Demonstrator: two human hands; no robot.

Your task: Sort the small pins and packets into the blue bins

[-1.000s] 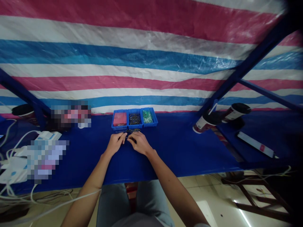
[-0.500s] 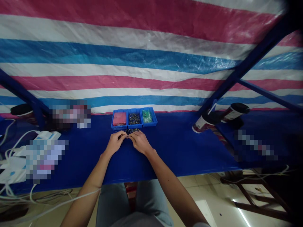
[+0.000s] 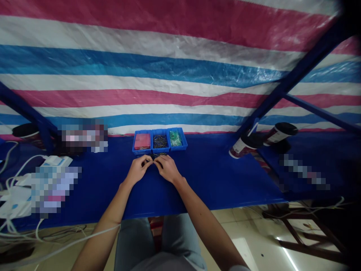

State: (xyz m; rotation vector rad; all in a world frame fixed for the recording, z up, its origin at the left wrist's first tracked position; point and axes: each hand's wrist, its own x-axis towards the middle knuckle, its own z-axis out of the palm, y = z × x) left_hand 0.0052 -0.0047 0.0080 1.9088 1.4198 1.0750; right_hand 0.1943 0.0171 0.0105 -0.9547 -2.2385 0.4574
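My left hand (image 3: 139, 168) and my right hand (image 3: 167, 168) meet fingertip to fingertip just above the blue table. Both are closed in a pinch; whatever lies between the fingertips is too small to make out. Right behind them is a small pile of dark, thin pieces (image 3: 158, 155), partly covered by my fingers. Beyond stand three joined blue bins: the left bin (image 3: 141, 153) holds flat pink-red pieces (image 3: 142, 141), the middle one dark thin pieces like pens or screws (image 3: 160, 141), and the right one green and clear small parts (image 3: 175, 139).
At right stand two dark-lidded canisters (image 3: 243, 147) (image 3: 279, 134) near a blue metal post (image 3: 270, 101). White power strips and cables (image 3: 17, 195) crowd the left end. A white cord (image 3: 93, 236) crosses my left forearm. A striped plastic sheet (image 3: 169, 79) hangs behind the table (image 3: 220, 173).
Almost nothing differs. My fingertips have shifted very slightly at the point where they meet; the bins and the pile stay in place.
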